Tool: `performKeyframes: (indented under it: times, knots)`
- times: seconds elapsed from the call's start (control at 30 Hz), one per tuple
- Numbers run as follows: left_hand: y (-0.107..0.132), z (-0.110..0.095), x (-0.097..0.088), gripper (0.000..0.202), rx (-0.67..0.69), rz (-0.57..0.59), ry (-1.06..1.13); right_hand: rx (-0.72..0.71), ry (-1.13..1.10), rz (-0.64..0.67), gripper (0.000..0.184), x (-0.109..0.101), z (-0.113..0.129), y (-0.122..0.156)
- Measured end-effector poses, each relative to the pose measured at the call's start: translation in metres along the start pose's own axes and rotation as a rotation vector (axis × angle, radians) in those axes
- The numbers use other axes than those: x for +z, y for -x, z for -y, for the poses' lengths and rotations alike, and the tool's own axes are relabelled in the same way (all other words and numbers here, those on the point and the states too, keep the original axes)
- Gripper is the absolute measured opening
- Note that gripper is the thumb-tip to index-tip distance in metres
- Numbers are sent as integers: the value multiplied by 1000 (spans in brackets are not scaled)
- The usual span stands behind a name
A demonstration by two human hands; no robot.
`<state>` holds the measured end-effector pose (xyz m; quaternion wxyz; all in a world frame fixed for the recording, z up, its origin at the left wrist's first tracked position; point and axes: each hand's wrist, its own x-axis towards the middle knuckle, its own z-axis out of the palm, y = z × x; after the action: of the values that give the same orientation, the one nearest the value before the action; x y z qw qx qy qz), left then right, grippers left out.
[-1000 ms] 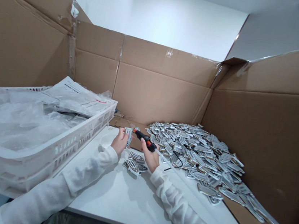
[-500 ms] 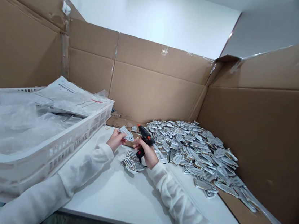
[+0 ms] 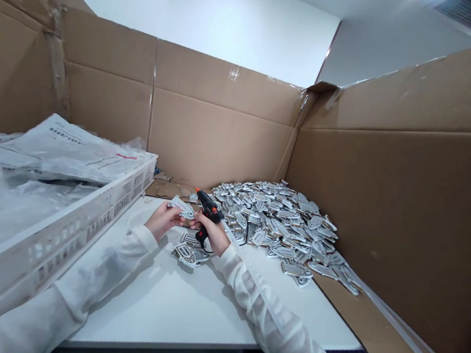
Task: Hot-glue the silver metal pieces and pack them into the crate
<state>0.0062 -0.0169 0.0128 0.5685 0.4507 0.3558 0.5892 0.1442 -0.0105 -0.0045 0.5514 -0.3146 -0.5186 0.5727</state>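
Pinched in my left hand [image 3: 163,220] is a flat white-and-grey cut-out piece [image 3: 182,206], held above the table. My right hand [image 3: 213,232] is wrapped round a black hot glue gun [image 3: 209,206] whose orange tip points up and to the left. The fingertips of my right hand are close to the right end of the cut-out piece; I cannot tell if they touch it. Under my hands lies a small stack of similar cut-out pieces [image 3: 186,254] on the white table [image 3: 168,305].
A large heap of similar pieces [image 3: 273,218] covers the table's right rear. At left stands a white plastic basket [image 3: 82,238] with plastic bags and a printed white package [image 3: 80,149]. Tall cardboard walls [image 3: 219,134] enclose the back and sides.
The whole view has turned to the right, so everything sits further left. My hands keep their holds on the cut-out piece and the glue gun, with the piece tilted slightly differently.
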Motion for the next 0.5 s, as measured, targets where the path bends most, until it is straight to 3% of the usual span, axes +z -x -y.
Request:
performKeyframes:
  times: [0.13,0.2,0.3,0.33,0.4,0.5]
  knots:
    - [-7,-7,-10,21,-38,-10,-173,-61,-24,-118,23,-9,3,-5]
    - [-14,-11,-24,25,24,-113,-477,-102,-29,-245,21,-22,6,-13]
    - [-24,-13,-49,17,129,-206,-1169,-122,36,-508,16,-47,11,-34]
    - [-27,-12,-57,14,100,-171,-1377,-112,92,-614,14,-56,11,-43]
    - [-29,-11,-67,11,-22,-45,-1626,-97,141,-700,13,-70,11,-61]
    - [-28,-8,-70,10,-99,76,-1695,-63,219,-726,9,-83,7,-85]
